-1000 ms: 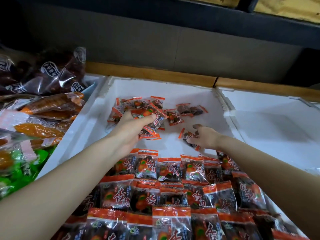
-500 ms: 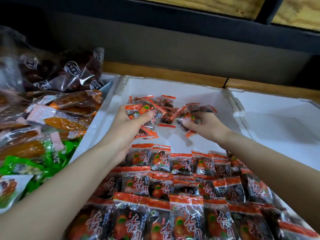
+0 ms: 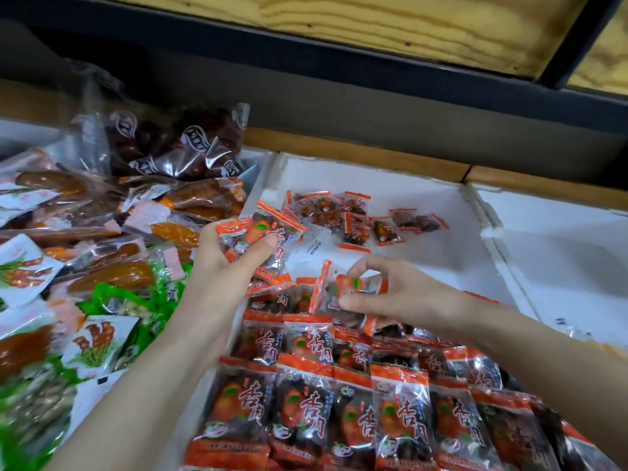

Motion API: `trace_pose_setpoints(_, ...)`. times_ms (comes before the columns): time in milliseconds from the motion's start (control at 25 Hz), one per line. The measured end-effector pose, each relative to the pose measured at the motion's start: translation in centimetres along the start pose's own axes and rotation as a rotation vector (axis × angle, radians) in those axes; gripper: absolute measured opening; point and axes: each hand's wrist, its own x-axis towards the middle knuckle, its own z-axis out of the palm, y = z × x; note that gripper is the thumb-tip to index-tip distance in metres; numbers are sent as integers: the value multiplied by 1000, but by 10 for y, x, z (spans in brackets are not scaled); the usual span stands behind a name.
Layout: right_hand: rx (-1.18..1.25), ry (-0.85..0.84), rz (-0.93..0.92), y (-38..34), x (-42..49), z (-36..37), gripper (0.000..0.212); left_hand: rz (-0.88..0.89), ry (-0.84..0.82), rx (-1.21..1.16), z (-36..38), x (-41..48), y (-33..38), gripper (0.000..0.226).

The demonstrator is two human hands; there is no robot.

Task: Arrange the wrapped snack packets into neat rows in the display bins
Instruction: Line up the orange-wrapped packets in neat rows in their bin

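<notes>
A bunch of packets (image 3: 263, 232) is gripped in the left hand (image 3: 231, 270), one packet (image 3: 353, 286) pinched by the right hand (image 3: 404, 295) above the rows (image 3: 339, 413) in the bin (image 3: 441, 263). It is best laid flat, label up.

At the left we see a clear bag of dark red fruit (image 3: 176, 144) lying behind orange dried-fruit packs (image 3: 112, 275) and green packets (image 3: 136, 300). Overhead we see a pale wooden board (image 3: 407, 25) resting on a dark metal beam (image 3: 339, 52).
</notes>
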Motion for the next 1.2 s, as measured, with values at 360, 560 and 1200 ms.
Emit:
trace_pose_setpoints(360, 3, 47, -131, -10, 20, 17, 10, 21, 77, 38, -18, -3, -2, 26)
trace_pose_setpoints(560, -172, 54, -105, 11, 19, -7, 12, 19, 36, 91, -15, -7, -5, 28)
trace_pose_setpoints(1200, -348, -184, -32, 30, 10, 7, 12, -35, -115, 160, 0, -22, -8, 31)
